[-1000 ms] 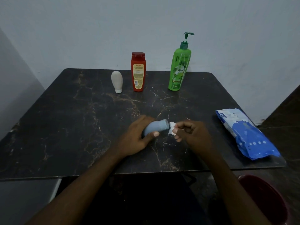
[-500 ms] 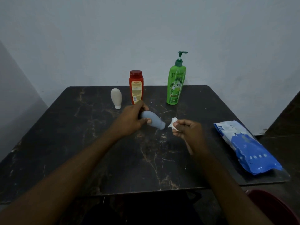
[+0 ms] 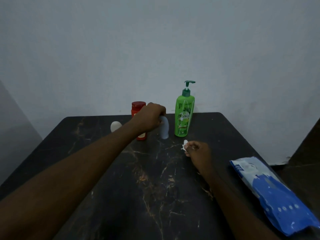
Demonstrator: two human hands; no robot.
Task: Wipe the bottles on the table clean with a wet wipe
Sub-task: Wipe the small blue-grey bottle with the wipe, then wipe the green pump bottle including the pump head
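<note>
Grey bottle [image 3: 164, 129] stands upright, its top gripped by the left hand [image 3: 149, 117]; the right hand [image 3: 199, 153] pinches the wipe [image 3: 185, 147] just front-right of it.

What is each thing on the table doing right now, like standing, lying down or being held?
Grey-blue bottle: upright, top gripped by left hand.
Red bottle: upright, cap on, partly hidden behind the left hand.
White bottle: upright, untouched.
Green pump bottle: upright, untouched.
Wet wipe: crumpled, pinched by right hand.
Wipes pack: lying flat, untouched.
</note>
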